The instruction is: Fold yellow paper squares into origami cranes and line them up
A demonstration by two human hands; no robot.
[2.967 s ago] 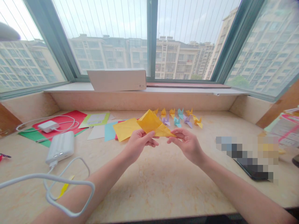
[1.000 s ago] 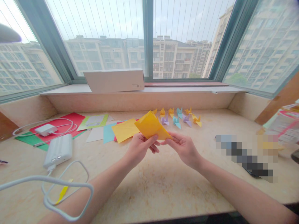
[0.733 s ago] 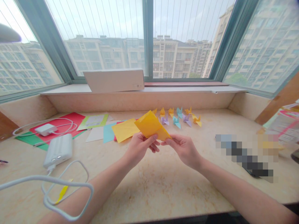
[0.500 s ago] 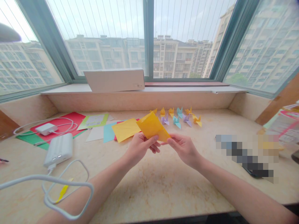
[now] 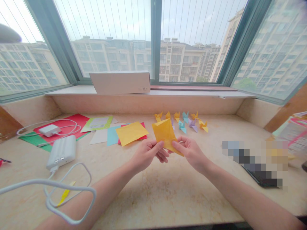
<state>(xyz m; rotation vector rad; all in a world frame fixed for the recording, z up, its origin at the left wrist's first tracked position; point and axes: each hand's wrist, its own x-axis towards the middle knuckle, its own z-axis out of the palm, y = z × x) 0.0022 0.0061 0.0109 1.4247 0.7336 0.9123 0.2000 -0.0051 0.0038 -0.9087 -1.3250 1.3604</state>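
Observation:
A folded piece of yellow origami paper [image 5: 165, 132] is held up above the counter between both hands. My left hand [image 5: 150, 151] pinches its lower left edge, thumb in front and fingers behind. On the lower right edge, my right hand [image 5: 189, 150] grips it the same way. Just beyond the paper, several small paper cranes [image 5: 182, 126] in yellow, blue and purple stand in two rows, some partly hidden by it. To the left lie flat yellow sheets [image 5: 131, 133] on top of red and blue ones.
A white power bank [image 5: 61, 151] with a looping white cable [image 5: 91, 199] sits at the left, near a white charger [image 5: 50, 130] on red and green paper. A dark, partly pixelated object [image 5: 261, 177] lies at the right. A white box [image 5: 120, 82] rests on the window ledge.
The yellow paper has turned more upright, and its lower right corner now points down. Both hands have moved slightly lower and to the right, still holding it.

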